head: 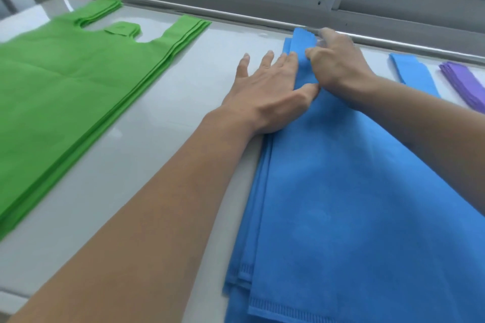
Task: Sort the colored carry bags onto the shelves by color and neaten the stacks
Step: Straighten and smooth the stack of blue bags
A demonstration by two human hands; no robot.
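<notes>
- The left hand (267,97) lies flat, palm down, with its fingers straight and a little spread; it rests on the left edge of the blue bag stack (354,204), and the fingertips reach past the cloth onto the white shelf (157,152).
- The left forearm comes from the near left corner and goes diagonally to the far right.
- The right hand (338,65) is just beside the left one, almost touching it. Its fingers are curled down on the far left handle strip of the blue bags; it seems to pinch the strip, but the hand is blurred.
- The right forearm enters from the right side, over the blue stack.
- The blue stack lies at the near right of the shelf, with its layers a bit uneven at the near edge.
- The green bag stack (65,99) lies at the left, well apart from both hands.
- The purple bags (464,84) show at the far right edge.
</notes>
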